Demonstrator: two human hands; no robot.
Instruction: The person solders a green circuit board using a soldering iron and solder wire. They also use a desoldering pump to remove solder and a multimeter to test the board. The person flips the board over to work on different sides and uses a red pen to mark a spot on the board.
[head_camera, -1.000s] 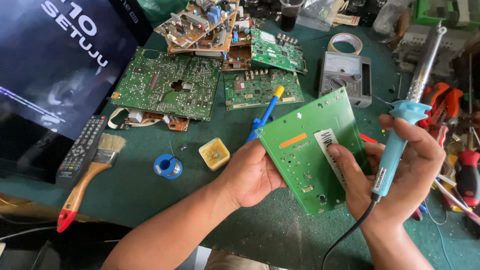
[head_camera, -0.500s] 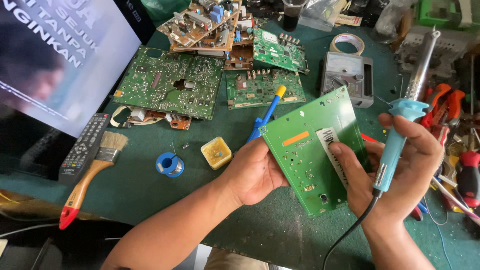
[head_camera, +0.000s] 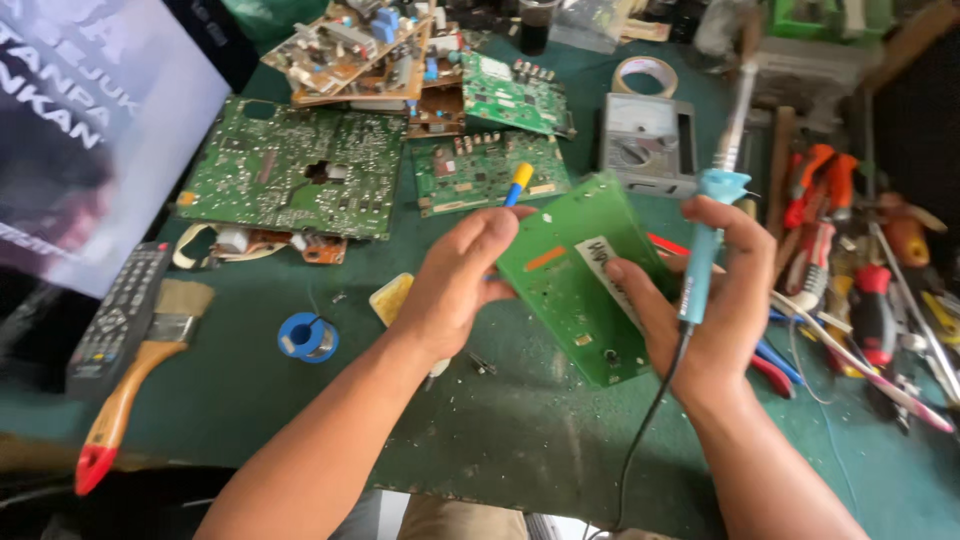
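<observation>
I count two hands on one green circuit board (head_camera: 575, 285), held tilted above the green mat (head_camera: 480, 440). My left hand (head_camera: 455, 285) has its fingers curled round the board's left edge. My right hand (head_camera: 705, 300) pins the board's right side with the thumb on its white label, while the other fingers are wrapped round one blue-handled soldering iron (head_camera: 715, 215), its tip pointing up and away and its black cord dropping past the wrist.

Beyond the left fingertips lie roughly five loose circuit boards (head_camera: 290, 175), counted as far as the pile lets me; the stacked ones blur together. One blue-and-yellow screwdriver (head_camera: 515, 185) pokes out just behind the held board. Below the left fingers sit one blue solder spool (head_camera: 305, 335) and one yellow tin (head_camera: 392, 297). Further left: one paintbrush (head_camera: 135, 385), one remote control (head_camera: 115, 315). Past the right fingers sit one multimeter (head_camera: 648, 145) and one tape roll (head_camera: 645, 75).
</observation>
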